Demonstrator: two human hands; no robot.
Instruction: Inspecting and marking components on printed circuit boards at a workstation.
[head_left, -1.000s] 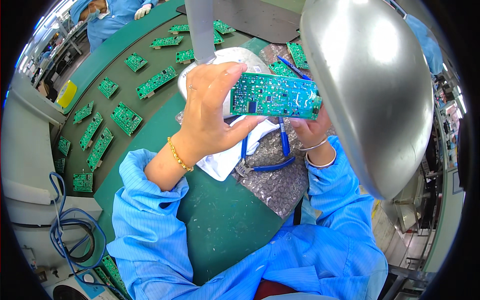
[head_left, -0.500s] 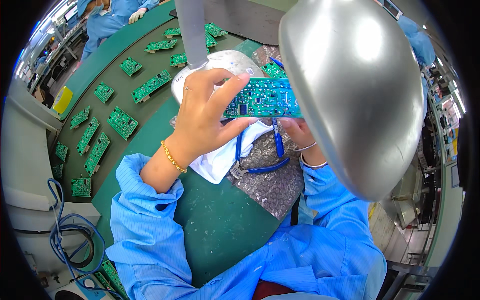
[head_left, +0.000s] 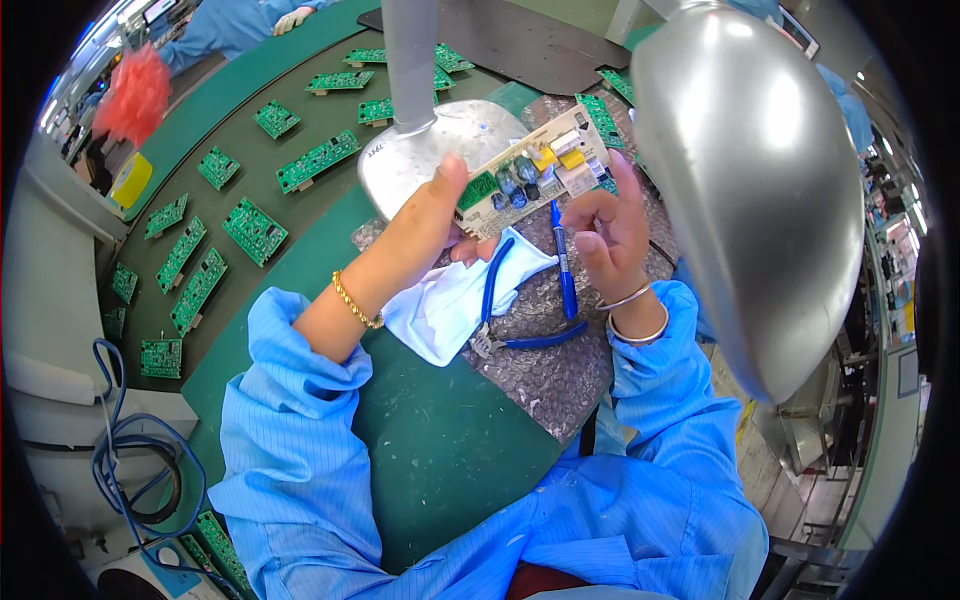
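Left hand (head_left: 425, 225) grips the board (head_left: 530, 170) by its lower-left end, thumb up along the edge. The board sits above the desk (head_left: 440, 440), component side up, long axis running from 8 o'clock up to 2 o'clock, far end pointing toward the lamp (head_left: 750, 190). Below it, at 6 o'clock, lie a white cloth (head_left: 450, 305), blue pliers (head_left: 515, 320) and a blue pen (head_left: 565, 265) on bubble wrap (head_left: 560, 375). Right hand (head_left: 615, 230) hovers loosely curled, empty, touching the board's right edge.
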